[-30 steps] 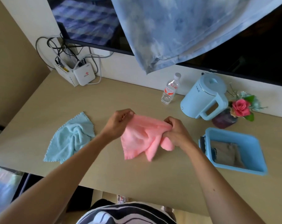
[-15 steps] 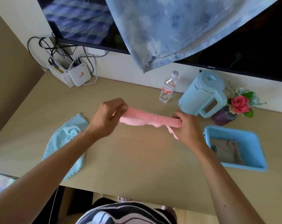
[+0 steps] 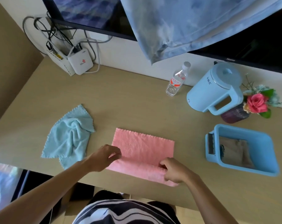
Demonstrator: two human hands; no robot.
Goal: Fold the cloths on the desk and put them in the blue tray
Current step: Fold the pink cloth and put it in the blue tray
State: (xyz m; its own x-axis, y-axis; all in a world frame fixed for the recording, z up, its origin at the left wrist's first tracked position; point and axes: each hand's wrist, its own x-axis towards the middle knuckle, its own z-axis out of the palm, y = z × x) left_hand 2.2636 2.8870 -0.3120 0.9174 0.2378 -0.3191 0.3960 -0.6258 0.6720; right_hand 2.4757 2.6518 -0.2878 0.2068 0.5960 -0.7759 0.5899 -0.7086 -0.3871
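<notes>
A pink cloth (image 3: 141,151) lies spread flat on the desk in front of me. My left hand (image 3: 104,157) pinches its near left edge. My right hand (image 3: 175,172) grips its near right corner, where the cloth is bunched into a small ridge. A light blue cloth (image 3: 70,135) lies crumpled to the left, untouched. The blue tray (image 3: 269,152) sits on the right and holds a folded beige cloth (image 3: 233,152) and a darker one at its left end.
At the back of the desk stand a water bottle (image 3: 177,80), a light blue kettle (image 3: 216,89) and a flower vase (image 3: 243,110). White router boxes with cables (image 3: 75,62) sit at the back left. A blue sheet (image 3: 185,25) hangs over the screen above.
The pink cloth was held up stretched between both hands; it now lies flat on the desk. Both hands have come down toward the near edge, still holding it.
</notes>
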